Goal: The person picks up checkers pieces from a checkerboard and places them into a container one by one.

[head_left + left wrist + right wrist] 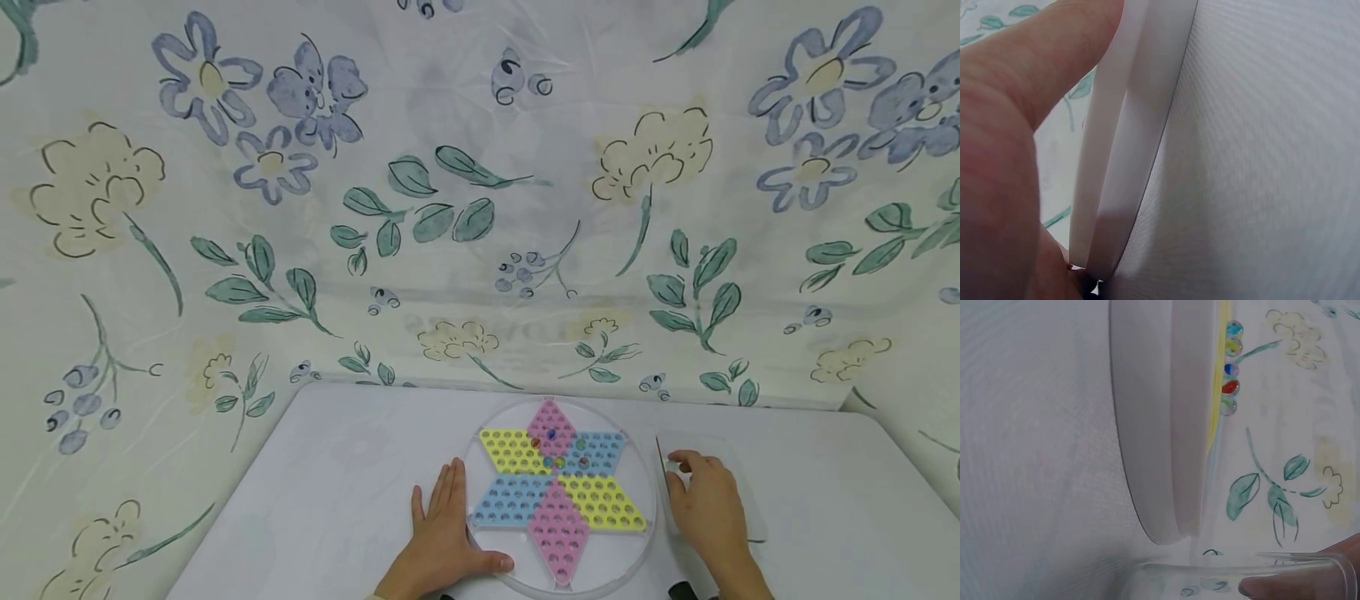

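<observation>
A round Chinese checkers board (489, 546) with a pink, yellow and blue star lies on the table. Several glass marbles (552, 434) sit in holes on its far half. My left hand (442, 533) rests against the board's left side, fingers straight and thumb laid over the rim. To the right of the board, my right hand (708, 508) is over a clear plastic box (1166, 575), fingers bent, with thumb and index finger near its left edge. Through the box wall a fingertip shows in the right wrist view. I cannot tell whether those fingers pinch anything.
The white table (337, 467) runs back to a floral cloth (450, 250) hanging behind and at the sides. Black pieces (682, 590) show near the wrists at the bottom of the head view.
</observation>
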### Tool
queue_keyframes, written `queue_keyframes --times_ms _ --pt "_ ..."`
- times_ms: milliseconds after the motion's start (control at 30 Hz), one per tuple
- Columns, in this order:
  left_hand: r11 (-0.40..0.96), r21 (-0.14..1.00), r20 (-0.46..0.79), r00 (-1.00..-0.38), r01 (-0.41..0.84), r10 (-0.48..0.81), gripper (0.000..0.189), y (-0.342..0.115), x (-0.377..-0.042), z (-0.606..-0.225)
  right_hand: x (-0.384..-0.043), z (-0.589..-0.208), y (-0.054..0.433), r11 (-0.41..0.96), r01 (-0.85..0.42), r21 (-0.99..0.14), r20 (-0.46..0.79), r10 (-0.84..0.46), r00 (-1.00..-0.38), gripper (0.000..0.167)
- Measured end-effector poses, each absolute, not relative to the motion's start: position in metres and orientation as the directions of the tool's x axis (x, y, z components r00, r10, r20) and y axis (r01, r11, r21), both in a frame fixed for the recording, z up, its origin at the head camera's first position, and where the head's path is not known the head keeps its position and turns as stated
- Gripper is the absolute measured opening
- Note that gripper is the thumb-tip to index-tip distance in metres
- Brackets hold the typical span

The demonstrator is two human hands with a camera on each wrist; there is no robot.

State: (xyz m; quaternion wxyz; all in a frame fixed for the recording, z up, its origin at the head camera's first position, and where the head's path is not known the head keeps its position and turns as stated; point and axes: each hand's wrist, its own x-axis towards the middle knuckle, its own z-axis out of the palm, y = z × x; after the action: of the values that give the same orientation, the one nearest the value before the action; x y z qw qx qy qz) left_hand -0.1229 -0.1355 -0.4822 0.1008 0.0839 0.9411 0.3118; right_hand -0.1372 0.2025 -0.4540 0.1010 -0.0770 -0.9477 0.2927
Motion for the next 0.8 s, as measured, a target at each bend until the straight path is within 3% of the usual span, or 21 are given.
queue_keyframes --times_ms 800 --pt "0.789 0.608 -0.142 -0.967 0.082 0.21 0.15 -0.1346 -0.1232 -0.4827 -0.1375 -0.4469 0.1943 0.799 0.11 -0.592 0.145 0.24 -0.96 0.026"
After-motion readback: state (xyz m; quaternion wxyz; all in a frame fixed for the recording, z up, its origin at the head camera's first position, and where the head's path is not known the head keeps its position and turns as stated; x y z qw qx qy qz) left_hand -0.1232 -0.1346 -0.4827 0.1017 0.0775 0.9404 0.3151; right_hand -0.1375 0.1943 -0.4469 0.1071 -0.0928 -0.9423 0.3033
